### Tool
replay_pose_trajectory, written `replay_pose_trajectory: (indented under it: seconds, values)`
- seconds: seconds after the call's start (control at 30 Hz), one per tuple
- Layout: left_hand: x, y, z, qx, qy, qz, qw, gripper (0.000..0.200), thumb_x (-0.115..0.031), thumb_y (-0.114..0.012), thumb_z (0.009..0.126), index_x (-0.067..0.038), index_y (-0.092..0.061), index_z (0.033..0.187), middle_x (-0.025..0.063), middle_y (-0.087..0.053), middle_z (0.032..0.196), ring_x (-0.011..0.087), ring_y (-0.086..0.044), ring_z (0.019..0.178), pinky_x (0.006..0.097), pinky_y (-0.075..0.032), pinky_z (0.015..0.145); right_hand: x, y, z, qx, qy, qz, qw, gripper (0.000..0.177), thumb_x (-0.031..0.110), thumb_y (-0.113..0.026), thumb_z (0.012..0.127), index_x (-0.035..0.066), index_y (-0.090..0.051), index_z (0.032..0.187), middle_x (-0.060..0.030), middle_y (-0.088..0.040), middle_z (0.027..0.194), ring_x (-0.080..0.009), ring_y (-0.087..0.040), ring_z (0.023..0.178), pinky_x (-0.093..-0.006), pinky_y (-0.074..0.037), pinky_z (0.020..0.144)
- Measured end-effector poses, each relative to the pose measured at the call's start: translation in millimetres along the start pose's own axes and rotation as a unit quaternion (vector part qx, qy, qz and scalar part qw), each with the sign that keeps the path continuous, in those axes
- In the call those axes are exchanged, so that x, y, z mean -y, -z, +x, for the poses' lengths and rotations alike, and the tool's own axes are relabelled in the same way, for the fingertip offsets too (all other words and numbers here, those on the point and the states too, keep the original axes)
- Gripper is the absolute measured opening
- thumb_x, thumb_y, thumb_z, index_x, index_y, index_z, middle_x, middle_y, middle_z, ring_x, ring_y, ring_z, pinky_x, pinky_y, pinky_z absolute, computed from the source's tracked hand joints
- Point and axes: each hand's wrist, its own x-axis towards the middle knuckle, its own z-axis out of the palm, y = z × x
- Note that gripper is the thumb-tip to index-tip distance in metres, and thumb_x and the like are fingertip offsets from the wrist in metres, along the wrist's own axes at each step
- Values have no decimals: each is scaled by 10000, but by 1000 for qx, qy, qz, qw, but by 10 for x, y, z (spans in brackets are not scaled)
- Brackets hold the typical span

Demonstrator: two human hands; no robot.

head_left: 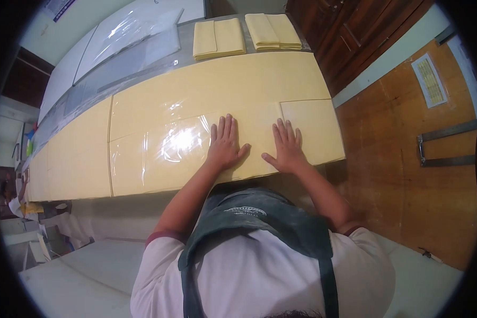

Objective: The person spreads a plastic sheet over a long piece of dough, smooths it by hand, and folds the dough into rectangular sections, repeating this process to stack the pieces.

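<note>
Yellow sheet material [217,79] covers much of the long table, and a shiny clear plastic sheet [159,153] lies over part of it. My left hand [226,146] rests flat on this surface, fingers stretched away from me. To its right, my right hand [287,148] also lies flat, thumb spread, just below a folded yellow flap [310,114]. Neither hand grips anything. The two thumbs point toward each other with a small gap between them.
Two folded yellow stacks [219,38] [273,31] sit at the table's far side. Clear plastic film [143,32] lies at the far left. Another person [21,199] is at the table's left end. A wooden door with a metal handle [445,143] stands right.
</note>
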Motion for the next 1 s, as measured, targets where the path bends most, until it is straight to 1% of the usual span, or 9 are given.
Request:
replay_pose_trajectory:
  seconds: [0.17, 0.23, 0.33, 0.4, 0.43, 0.67, 0.8, 0.9, 1.0]
  values:
    - [134, 298, -43, -201, 282, -439, 829, 544, -262, -610, 960, 57, -477, 1381, 149, -663, 1194, 254, -623, 1058, 350, -490, 923, -46, -159, 105, -200, -34, 473, 857, 985, 194, -740, 870, -4, -80, 1574, -279, -199, 1599, -371, -267, 1475, -471, -289, 1173]
    - [217, 259, -152, -116, 326, -538, 769, 535, -254, -596, 966, 54, -476, 1387, 132, -665, 1142, 225, -604, 989, 334, -487, 883, -1, 42, 237, -234, -172, 694, 659, 851, 56, -679, 905, -9, -131, 1553, -290, -378, 1495, -311, -504, 1307, -392, -448, 1076]
    - [189, 201, -272, -6, 342, -662, 667, 569, -269, -574, 984, 48, -437, 1436, 112, -636, 1124, 173, -534, 852, 302, -475, 790, -319, 82, 378, -85, -271, 750, 598, 765, 62, -685, 897, -24, -255, 1524, -267, -529, 1367, -281, -593, 1187, -361, -500, 994]
    - [120, 136, -281, -51, 313, -538, 781, 615, -305, -569, 997, 65, -395, 1456, 136, -611, 1210, 171, -539, 869, 300, -480, 798, -388, 72, 399, -68, -284, 704, 648, 579, 141, -677, 918, -45, -443, 1414, -217, -638, 1225, -212, -648, 1072, -339, -541, 884]
    - [7, 357, -266, -2, 312, -528, 790, 680, -322, -540, 1013, 108, -311, 1488, 319, -489, 1420, 357, -505, 1328, 383, -391, 1105, -457, 32, 437, 15, -274, 611, 742, 511, 184, -660, 931, -58, -495, 1349, -215, -665, 1163, -240, -668, 1033, -358, -547, 854]
    - [-45, 393, -109, 62, 220, -354, 907, 794, -472, -447, 1031, 145, -254, 1492, 370, -374, 1490, 448, -417, 1387, 428, -326, 1160, 502, 834, 554, -92, -144, 248, 954, 330, 238, -609, 934, -40, -620, 1112, -271, -681, 954, -488, -628, 949, -502, -518, 818]
    - [254, 609, -28, 129, 327, -544, 762, 767, -516, -315, 1053, 94, -264, 1514, 335, -448, 1448, 416, -493, 1331, 449, -391, 1123, 1509, 1284, 815, -59, -35, 347, 936, 329, 225, -603, 939, -32, -612, 1146, -271, -685, 980, -442, -662, 950, -458, -524, 808]
    - [793, 639, -295, 164, 181, -835, 494, 607, -424, -317, 1079, 21, -354, 1492, 242, -557, 1351, 315, -605, 1214, 406, -505, 1000, 2153, 1071, 904, -49, 3, 355, 933, 450, 313, -617, 940, -46, -595, 1210, -242, -703, 886, -419, -685, 855, -461, -542, 789]
    - [1421, -298, -711, -100, 66, -560, 820, 437, -286, -434, 1065, -51, -444, 1433, 124, -581, 1324, 210, -619, 1160, 360, -535, 962, 2266, 723, 903, 52, -53, 285, 956, 633, 428, -596, 949, -65, -510, 1335, -253, -690, 1086, -395, -667, 998, -468, -517, 922]
